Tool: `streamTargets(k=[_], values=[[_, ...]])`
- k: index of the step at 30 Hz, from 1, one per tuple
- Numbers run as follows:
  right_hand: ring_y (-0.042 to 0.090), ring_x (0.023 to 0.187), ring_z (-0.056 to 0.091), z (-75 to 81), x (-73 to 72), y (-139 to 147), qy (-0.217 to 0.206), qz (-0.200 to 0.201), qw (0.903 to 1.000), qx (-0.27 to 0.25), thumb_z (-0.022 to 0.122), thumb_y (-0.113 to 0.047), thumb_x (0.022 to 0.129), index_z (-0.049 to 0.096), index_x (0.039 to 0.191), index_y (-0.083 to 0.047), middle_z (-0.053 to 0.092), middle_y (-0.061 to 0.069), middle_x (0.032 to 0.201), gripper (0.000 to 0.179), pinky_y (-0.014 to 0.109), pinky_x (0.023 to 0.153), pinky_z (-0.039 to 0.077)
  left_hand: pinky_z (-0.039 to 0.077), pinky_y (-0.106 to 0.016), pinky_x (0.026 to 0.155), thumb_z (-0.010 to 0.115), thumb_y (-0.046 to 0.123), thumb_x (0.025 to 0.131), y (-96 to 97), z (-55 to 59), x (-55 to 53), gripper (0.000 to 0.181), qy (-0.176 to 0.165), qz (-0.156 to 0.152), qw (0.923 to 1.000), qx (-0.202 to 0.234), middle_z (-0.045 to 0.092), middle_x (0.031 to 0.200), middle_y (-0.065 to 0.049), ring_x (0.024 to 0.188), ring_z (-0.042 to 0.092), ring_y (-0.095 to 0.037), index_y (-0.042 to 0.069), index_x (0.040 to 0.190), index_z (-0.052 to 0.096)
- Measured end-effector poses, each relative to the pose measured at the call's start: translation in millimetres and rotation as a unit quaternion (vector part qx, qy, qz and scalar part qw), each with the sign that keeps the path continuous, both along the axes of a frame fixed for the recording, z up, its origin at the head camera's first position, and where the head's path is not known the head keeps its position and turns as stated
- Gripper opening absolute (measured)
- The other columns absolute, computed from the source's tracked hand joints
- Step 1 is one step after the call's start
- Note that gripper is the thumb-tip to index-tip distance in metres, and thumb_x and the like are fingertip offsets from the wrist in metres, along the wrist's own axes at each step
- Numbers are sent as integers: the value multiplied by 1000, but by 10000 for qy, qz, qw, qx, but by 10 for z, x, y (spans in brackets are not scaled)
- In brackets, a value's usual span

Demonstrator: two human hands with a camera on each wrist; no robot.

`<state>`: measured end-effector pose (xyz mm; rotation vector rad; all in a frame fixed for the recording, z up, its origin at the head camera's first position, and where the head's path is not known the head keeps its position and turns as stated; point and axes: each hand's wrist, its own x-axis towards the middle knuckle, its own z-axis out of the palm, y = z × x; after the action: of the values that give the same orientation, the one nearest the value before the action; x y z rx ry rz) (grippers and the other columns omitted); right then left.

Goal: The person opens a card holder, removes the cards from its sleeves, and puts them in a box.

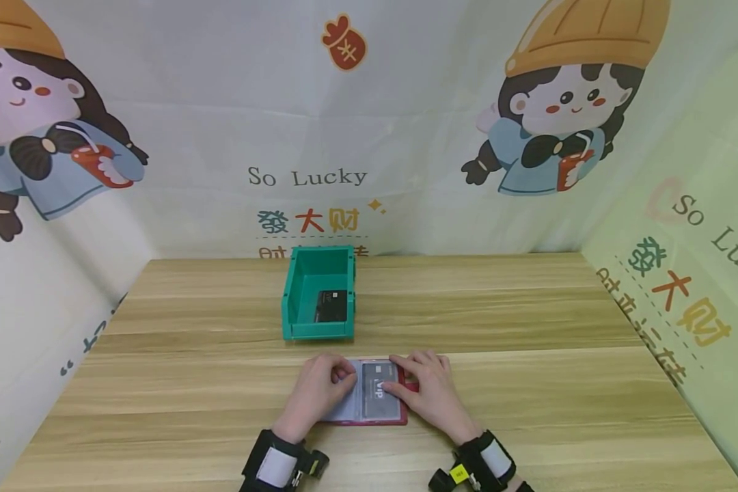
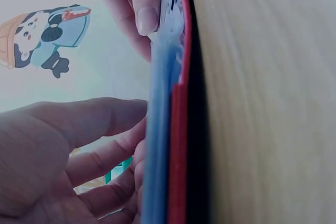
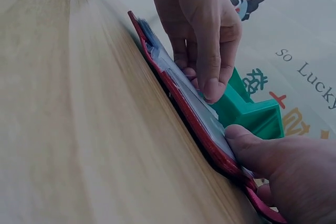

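Note:
A red-covered card holder (image 1: 404,412) lies spread on the table, its clear sleeves facing up. A grey card marked VIP (image 1: 378,403) shows inside the right-hand sleeve. Over the left page is my left hand (image 1: 321,386), its thumb and bent fingers pinched together at the sleeves near the fold. My right hand (image 1: 433,393) grips the right side, thumb on the sleeve over the card and index finger at the top edge. In the right wrist view, a red strap (image 3: 262,208) sticks out beside the right fingers. The clear sleeves (image 2: 157,171) appear edge-on in the left wrist view.
Behind the card holder stands a green bin (image 1: 316,331) with a black card (image 1: 331,306) inside. The wooden table (image 1: 498,307) meets a printed cloth backdrop (image 1: 418,157) at the back and sides. Both wrists wear black camera straps.

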<state>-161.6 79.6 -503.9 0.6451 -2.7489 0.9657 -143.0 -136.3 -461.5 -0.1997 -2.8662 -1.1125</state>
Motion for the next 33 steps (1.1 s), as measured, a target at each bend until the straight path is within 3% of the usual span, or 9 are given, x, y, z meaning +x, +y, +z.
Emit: streamTargets(k=[13, 33], values=[[15, 93, 48, 27, 24, -21, -38, -70, 10000, 30, 81, -36, 83, 72, 123, -13, 56, -8, 83, 46, 37, 86, 27, 41, -22, 63, 71, 14, 91, 48, 7, -15, 11, -435, -49, 9990, 98, 70, 79, -3, 70, 52, -10, 4, 90, 77], [15, 92, 46, 35, 36, -46, -79, -85, 9998, 173, 79, -37, 84, 72, 123, -17, 55, -7, 84, 45, 36, 85, 25, 39, -24, 63, 70, 19, 93, 87, 43, 8, 18, -652, 44, 9977, 189, 71, 82, -4, 73, 53, -12, 2, 95, 77]])
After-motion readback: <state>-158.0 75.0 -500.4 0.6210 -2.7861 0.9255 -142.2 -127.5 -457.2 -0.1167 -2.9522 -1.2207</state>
